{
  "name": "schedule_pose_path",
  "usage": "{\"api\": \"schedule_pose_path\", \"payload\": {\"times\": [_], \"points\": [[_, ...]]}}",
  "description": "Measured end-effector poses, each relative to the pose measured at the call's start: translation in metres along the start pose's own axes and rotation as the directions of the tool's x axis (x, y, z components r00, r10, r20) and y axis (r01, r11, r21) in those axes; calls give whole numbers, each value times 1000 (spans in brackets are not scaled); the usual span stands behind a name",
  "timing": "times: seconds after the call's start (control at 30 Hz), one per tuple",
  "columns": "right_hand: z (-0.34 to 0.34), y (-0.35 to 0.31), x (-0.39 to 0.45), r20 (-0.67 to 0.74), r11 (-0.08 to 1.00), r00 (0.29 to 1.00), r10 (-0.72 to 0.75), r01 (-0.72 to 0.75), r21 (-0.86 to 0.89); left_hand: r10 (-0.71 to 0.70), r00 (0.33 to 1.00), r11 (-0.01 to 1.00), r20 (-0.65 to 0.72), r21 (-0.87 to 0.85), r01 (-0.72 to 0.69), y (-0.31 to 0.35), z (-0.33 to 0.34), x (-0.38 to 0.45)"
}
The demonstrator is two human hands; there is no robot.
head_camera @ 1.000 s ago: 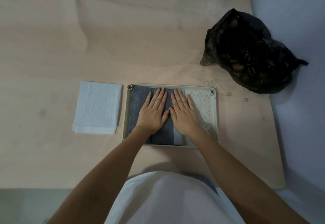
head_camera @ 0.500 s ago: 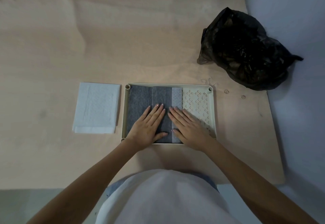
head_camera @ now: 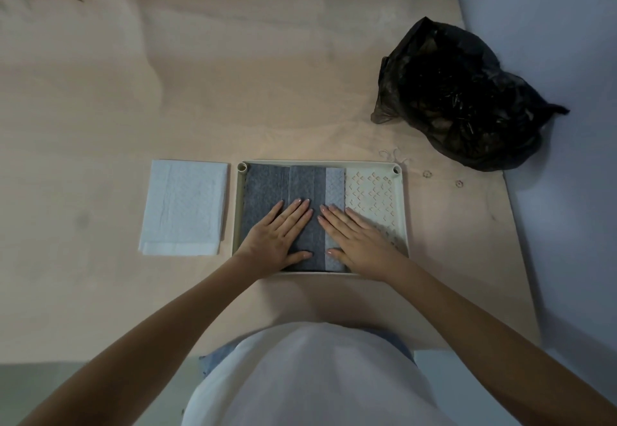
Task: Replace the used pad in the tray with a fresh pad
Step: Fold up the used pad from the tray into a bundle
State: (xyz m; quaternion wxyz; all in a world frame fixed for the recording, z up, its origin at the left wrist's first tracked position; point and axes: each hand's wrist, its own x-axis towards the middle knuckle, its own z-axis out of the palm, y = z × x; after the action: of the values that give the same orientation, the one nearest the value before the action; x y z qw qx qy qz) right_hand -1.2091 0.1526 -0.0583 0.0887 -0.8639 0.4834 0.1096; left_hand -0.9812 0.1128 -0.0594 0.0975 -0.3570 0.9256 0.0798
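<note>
A cream rectangular tray (head_camera: pixel 400 218) lies on the wooden board near its front edge. A dark grey pad (head_camera: pixel 267 185), folded into strips, covers the tray's left and middle; the perforated floor shows on the right. My left hand (head_camera: pixel 278 237) lies flat on the pad's near left part, fingers straight. Beside it, my right hand (head_camera: pixel 355 237) lies flat across the pad's right edge and the perforated floor. A folded white pad (head_camera: pixel 183 206) lies on the board just left of the tray.
A stuffed black plastic bag (head_camera: pixel 464 95) sits at the back right against a bluish wall (head_camera: pixel 551 41). Two small rings (head_camera: pixel 442 178) lie right of the tray. The wooden board (head_camera: pixel 200 74) stretches far to the back and left.
Both hands have slid from the middle of the pad toward the tray's near edge, staying flat. More of the pad's far part now shows.
</note>
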Motion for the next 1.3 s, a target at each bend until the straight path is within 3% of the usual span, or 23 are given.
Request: {"api": "schedule_pose_path", "payload": {"times": [0.23,0.37,0.5,0.67,1.3], "points": [[-9,12,-3,56,1000,998,-2,3,-18,6,998,1000,55,-18,-5,6,-6,7],[-21,10,-5,73,1000,997,-2,1,3,21,1000,994,19,-106,-19,4,-12,7],[-28,6,-24,53,983,985,-162,156,99,202,979,974,-1,-100,-202,1,-24,-9],[-20,13,-42,120,929,924,-362,347,133,393,914,919,101,-41,-391,3,-11,-34],[-14,28,-39,96,914,914,-394,378,150,416,909,899,29,-166,-406,-20,-4,-33]]}}
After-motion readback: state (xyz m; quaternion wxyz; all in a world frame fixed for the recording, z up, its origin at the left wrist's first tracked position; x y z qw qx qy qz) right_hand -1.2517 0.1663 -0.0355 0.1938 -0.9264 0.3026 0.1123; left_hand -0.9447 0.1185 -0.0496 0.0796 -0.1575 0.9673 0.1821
